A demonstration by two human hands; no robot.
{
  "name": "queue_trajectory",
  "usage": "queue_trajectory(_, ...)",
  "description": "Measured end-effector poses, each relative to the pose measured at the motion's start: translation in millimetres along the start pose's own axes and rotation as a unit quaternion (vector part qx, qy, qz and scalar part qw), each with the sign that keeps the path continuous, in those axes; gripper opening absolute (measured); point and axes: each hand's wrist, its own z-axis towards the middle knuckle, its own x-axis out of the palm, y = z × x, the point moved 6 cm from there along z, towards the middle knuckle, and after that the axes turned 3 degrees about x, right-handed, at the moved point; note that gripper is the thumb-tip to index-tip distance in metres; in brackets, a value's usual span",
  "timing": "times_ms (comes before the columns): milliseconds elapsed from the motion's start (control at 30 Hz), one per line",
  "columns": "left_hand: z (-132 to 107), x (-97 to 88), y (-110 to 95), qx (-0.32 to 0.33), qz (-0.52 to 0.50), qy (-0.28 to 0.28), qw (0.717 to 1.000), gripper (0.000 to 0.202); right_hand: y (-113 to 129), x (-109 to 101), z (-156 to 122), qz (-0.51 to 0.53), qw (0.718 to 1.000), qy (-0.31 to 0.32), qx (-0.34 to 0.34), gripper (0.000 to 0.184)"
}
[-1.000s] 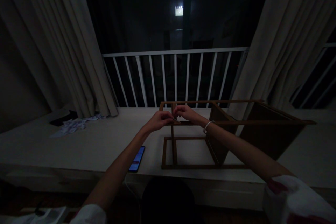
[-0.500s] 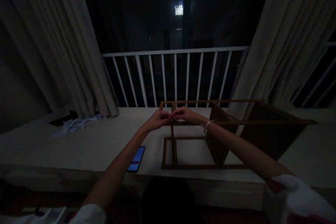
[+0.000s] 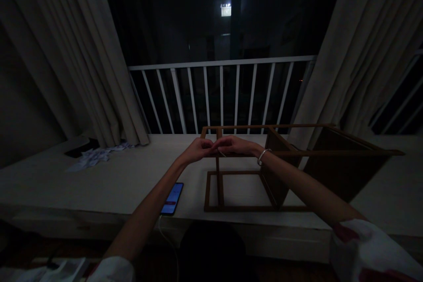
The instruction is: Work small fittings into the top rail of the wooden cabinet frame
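Note:
A brown shelf frame (image 3: 246,208) lies on its side on a pale window ledge. My left hand (image 3: 197,149) is closed at the near end of its upper rail, fingertips pinched together. Meeting it there from the right, my right hand (image 3: 233,145) is closed too, the fingertips of both hands touching. A thin, light-coloured rod (image 3: 222,154) sticks out below my right fingers. Its other end is hidden, and whatever my left fingers pinch cannot be made out in the dim light. A bracelet (image 3: 263,157) circles my right wrist.
A lit phone (image 3: 173,198) with a white cable (image 3: 167,239) lies at the front edge of the ledge (image 3: 132,189). Crumpled pale papers (image 3: 94,157) are at the left by the curtain (image 3: 89,53). A white railing (image 3: 221,62) stands behind the ledge.
Both hands stay at the same place on the frame. The thin rod under my right fingers now shows at a different angle, slanting down to the right.

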Motion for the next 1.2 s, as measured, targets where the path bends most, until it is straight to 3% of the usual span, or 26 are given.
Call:
queue_trajectory(300,3,-2.1,3,0.005,0.032,0.007,0.999,0.033,0,-6,5,-0.057,0.997,-0.042,-0.033,0.028)
queue_trajectory(533,3,-1.5,-13,0.076,0.081,0.021,0.994,0.028,1,-7,3,-0.079,0.995,-0.060,-0.028,0.030)
queue_trajectory(867,3,-1.0,-6,0.043,0.078,0.027,0.996,0.033,0,-6,4,-0.072,0.996,-0.050,-0.035,0.028)
queue_trajectory(1200,3,1.0,-11,0.006,0.065,0.036,0.997,0.028,1,-10,5,-0.120,0.988,-0.074,-0.059,0.029)
